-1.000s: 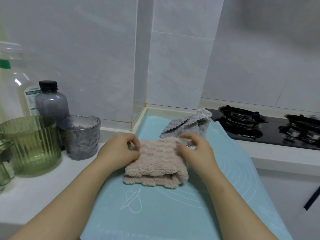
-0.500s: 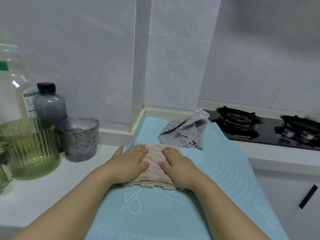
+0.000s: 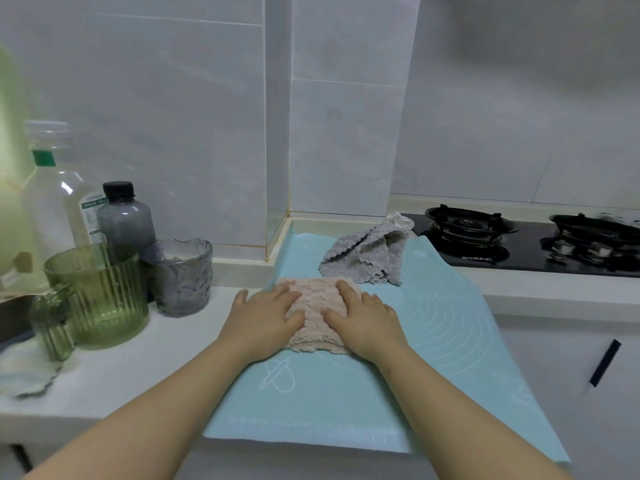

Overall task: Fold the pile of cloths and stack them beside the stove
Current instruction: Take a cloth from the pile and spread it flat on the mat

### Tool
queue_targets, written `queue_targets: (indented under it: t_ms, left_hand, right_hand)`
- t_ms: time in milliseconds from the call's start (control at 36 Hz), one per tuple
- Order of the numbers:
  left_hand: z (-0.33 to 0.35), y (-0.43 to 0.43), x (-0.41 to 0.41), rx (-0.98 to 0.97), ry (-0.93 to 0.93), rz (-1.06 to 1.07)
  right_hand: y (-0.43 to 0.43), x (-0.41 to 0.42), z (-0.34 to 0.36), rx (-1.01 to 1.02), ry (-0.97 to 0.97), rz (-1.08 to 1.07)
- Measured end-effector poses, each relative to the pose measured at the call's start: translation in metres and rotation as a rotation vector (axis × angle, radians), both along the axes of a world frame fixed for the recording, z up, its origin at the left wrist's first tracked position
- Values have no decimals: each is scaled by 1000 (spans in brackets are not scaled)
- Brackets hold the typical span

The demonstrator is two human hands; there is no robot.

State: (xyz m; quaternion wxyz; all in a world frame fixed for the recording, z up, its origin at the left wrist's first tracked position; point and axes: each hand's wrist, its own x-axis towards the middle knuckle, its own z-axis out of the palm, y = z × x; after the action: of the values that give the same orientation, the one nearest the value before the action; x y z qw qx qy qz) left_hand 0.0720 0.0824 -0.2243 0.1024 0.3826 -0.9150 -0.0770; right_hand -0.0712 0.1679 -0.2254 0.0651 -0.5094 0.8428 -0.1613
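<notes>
the folded pink cloth lies on a pale blue mat, toward the mat's eleven o'clock corner. both hands lie palm down on it. the left hand covers its nine o'clock side and the right hand its three o'clock side, so only a strip of pink pile shows between them, plus a frilled edge at six o'clock. the grip of each hand is spread: fingers straight and a little apart, pressing flat on the cloth, pinching nothing.

at one o'clock from the pink cloth a grey cloth lies loosely bunched on the same mat. its near edge is just beside the pink one; whether they touch i cannot tell. a small white loop shows at its far end, by the corner of the stove.

the stove, black with two burners, sits at two o'clock, set into the white surface that carries the mat. at nine o'clock from the hands a grey glass cup stands, then a ribbed green glass jug with a small green glass in front of it. behind them, at ten o'clock, a dark bottle and a taller clear bottle stand against the tiled wall. a white scalloped cloth lies at the surface's eight o'clock edge.
</notes>
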Motion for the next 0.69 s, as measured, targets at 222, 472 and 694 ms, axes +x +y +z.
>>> queue_targets:
  t_ms: [222, 472, 694]
  left_hand:
    - [8, -5, 5, 153, 119, -13]
    - [-3, -15, 1, 126, 173, -28]
    - [-6, -15, 0, 165, 200, 9]
  right_hand:
    - [9, -7, 7, -304, -284, -85]
    - [-7, -12, 1, -113, -116, -147]
    - [-5, -12, 3, -225, -212, -64]
